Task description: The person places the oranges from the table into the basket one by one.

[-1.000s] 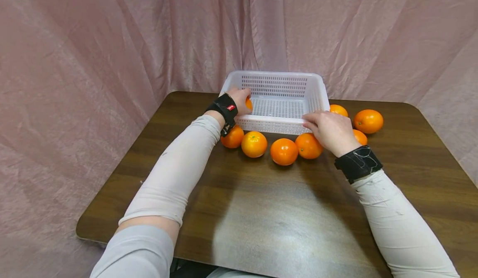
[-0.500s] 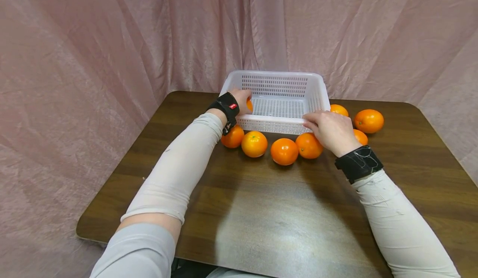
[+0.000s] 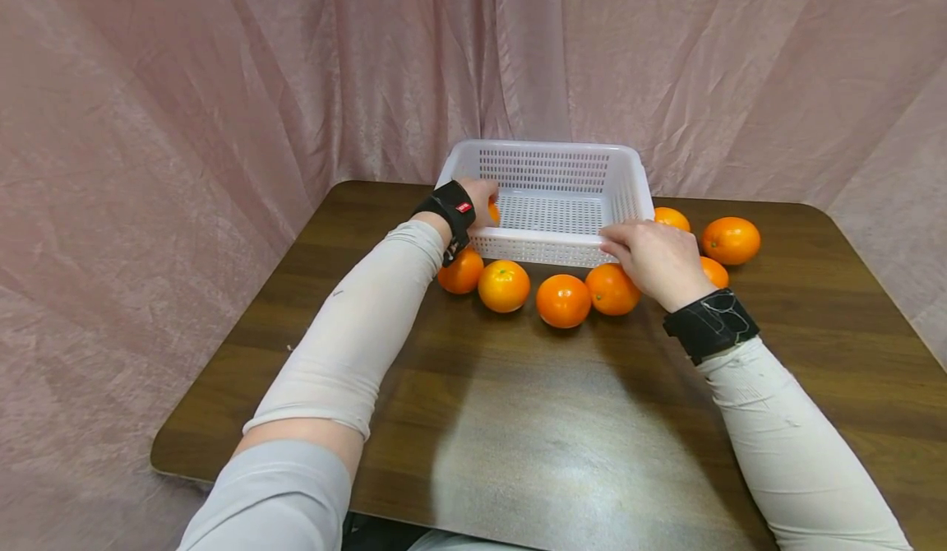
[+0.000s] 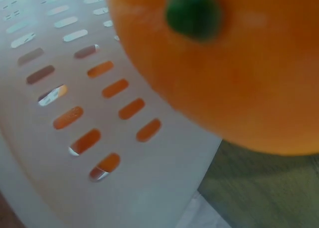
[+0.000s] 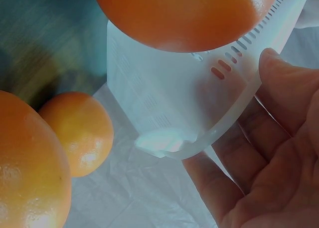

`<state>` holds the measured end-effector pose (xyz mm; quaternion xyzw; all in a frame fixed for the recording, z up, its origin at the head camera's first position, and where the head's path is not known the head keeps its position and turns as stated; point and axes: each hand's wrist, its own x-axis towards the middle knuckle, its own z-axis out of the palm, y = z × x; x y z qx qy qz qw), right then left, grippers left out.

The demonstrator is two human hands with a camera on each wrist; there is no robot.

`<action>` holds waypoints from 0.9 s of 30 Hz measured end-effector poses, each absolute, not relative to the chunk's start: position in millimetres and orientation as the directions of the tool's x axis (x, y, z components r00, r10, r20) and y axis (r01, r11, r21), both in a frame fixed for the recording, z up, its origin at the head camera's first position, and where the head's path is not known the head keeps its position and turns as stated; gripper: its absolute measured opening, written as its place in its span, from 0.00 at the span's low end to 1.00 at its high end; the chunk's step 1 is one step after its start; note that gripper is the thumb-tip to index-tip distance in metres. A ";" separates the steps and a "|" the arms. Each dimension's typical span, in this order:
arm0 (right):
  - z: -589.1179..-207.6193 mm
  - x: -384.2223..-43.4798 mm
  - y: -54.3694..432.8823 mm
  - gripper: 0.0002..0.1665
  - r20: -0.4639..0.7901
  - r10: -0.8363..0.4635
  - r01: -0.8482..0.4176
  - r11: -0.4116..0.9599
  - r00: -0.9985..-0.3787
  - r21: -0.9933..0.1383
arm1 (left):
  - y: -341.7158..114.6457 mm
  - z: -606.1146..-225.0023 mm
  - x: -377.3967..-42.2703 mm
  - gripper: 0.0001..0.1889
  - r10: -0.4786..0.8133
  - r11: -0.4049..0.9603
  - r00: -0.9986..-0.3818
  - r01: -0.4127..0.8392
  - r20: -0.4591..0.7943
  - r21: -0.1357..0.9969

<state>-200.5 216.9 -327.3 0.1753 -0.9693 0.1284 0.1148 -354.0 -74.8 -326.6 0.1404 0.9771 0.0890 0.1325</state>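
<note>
A white slotted plastic basket (image 3: 543, 237) stands at the back of the table. My left hand (image 3: 477, 199) reaches over its front left rim and holds an orange (image 3: 495, 212) inside, mostly covered by the hand. The left wrist view shows none of the fingers, only a large orange (image 4: 234, 83) with a green stem spot against the slotted wall (image 4: 164, 173). At the front right corner, my right hand (image 3: 662, 261) grips the basket rim; in the right wrist view the thumb (image 5: 284, 78) lies on one side and the fingers on the other.
Along the basket's front sit several oranges, among them one left of centre (image 3: 504, 286) and one nearer me (image 3: 564, 301). More lie to the right, with one farthest out (image 3: 731, 240). Pink curtains (image 3: 414, 66) hang right behind the brown table (image 3: 518, 419).
My left hand and forearm have shifted very slightly right, and the orange under that hand shows a little lower. My right hand and the basket have stayed in place.
</note>
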 end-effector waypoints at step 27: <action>-327.6 -198.9 215.0 0.14 0.265 -0.305 -0.363 0.909 -0.915 -0.203 | -68.3 -307.0 -328.7 0.22 0.293 0.956 -0.914 0.270 -0.280 0.116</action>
